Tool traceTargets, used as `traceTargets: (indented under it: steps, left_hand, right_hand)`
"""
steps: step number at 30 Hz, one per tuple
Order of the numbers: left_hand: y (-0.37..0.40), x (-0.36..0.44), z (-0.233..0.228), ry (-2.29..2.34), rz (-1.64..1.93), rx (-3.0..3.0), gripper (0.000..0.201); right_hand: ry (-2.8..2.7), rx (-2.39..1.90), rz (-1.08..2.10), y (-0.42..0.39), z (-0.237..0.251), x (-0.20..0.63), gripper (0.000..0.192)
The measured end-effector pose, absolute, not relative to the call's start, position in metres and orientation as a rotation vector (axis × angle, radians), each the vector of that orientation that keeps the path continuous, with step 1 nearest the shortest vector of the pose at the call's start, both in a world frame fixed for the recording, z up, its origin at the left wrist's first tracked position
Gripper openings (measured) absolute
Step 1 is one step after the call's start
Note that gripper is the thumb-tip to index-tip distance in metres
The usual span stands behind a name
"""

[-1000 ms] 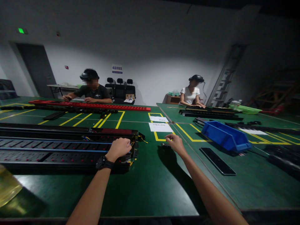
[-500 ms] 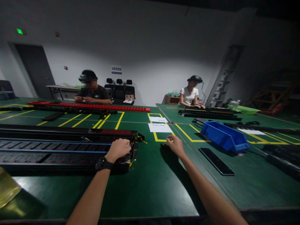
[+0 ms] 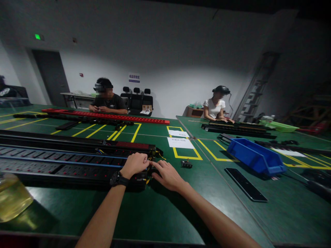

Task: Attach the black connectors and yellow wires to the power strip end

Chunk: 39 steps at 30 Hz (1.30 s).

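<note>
Long black power strips with rows of sockets and red dots lie side by side on the left, with loose wires at their right end. My left hand, wearing a black watch, rests over that end with its fingers curled; whatever they grip is hidden. From the other side my right hand reaches to the same end, fingers stretched out and thumb apart, fingertips close to the left hand. Yellow wire ends poke out below the fingers. A small black part lies on the green table, right of my right hand.
To the right are a blue bin and a dark phone-like slab. Paper sheets lie ahead within yellow tape. A container of yellow liquid stands at the left. Two people sit across the table, near a long red rail.
My right hand has left the small black part on the table and moved left to the strips' end. My left hand stays there. The view has turned slightly left.
</note>
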<state>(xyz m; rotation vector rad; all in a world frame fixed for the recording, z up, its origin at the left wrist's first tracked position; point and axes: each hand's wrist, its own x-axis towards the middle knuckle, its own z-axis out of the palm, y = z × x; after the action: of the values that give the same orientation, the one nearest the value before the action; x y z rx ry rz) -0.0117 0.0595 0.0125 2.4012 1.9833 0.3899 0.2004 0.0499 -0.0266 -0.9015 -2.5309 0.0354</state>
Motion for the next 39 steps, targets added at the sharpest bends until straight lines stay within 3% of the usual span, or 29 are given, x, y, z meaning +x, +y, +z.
traceTargets:
  steps: [6,14,39]
  left_hand:
    - [0.058,-0.01,0.014,1.918,0.456,2.396,0.028]
    - [0.058,-0.012,0.02,1.799,0.403,2.402,0.028]
    - [0.062,-0.027,0.022,1.646,0.428,2.332,0.021]
  right_hand:
    - [-2.361,-0.978,0.12,0.059,-0.034,0.222,0.019]
    - [-2.269,-1.029,0.223,0.066,-0.044,0.234,0.027]
    - [-2.264,-1.034,0.267,0.067,-0.045,0.233,0.028]
